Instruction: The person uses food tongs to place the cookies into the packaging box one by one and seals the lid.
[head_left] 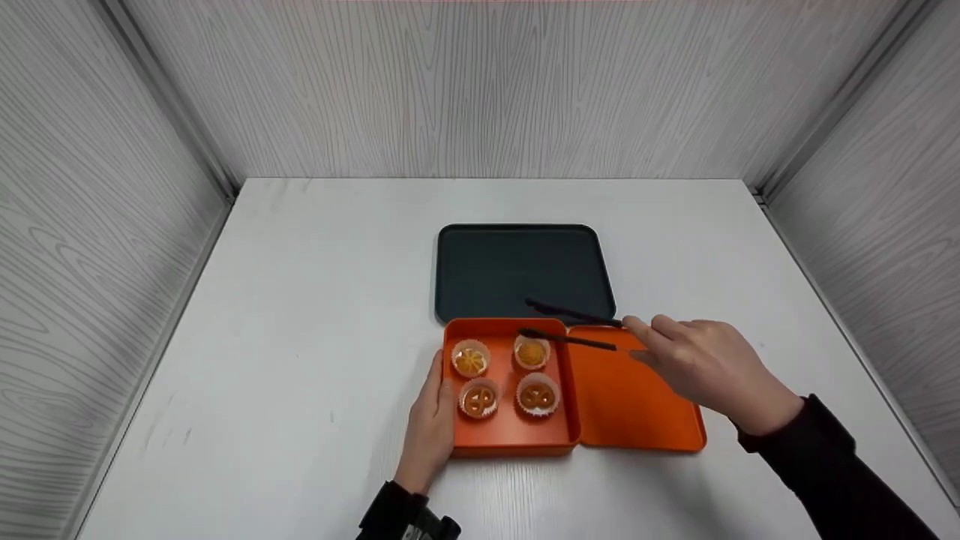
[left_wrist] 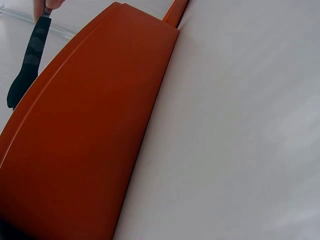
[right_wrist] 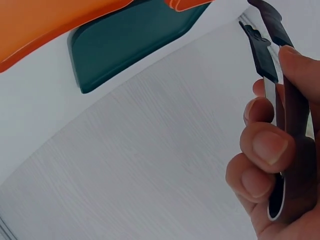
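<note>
An orange box (head_left: 508,442) lies open on the white table, its lid (head_left: 637,405) folded out to the right. Inside sit several small pastries in white paper cups (head_left: 531,352). My left hand (head_left: 429,420) rests flat against the box's left side (left_wrist: 85,145), fingers straight. My right hand (head_left: 697,360) grips black tongs (head_left: 574,326), whose tips hover over the box's far edge near the back right pastry. In the right wrist view my fingers (right_wrist: 265,150) curl round the tongs (right_wrist: 272,60). The tongs (left_wrist: 27,65) hold nothing.
A dark green tray (head_left: 523,271) lies just behind the box, also seen in the right wrist view (right_wrist: 135,40). Grey wood-grain walls (head_left: 480,82) close the table on three sides. Bare white tabletop (head_left: 300,300) lies to the left and right.
</note>
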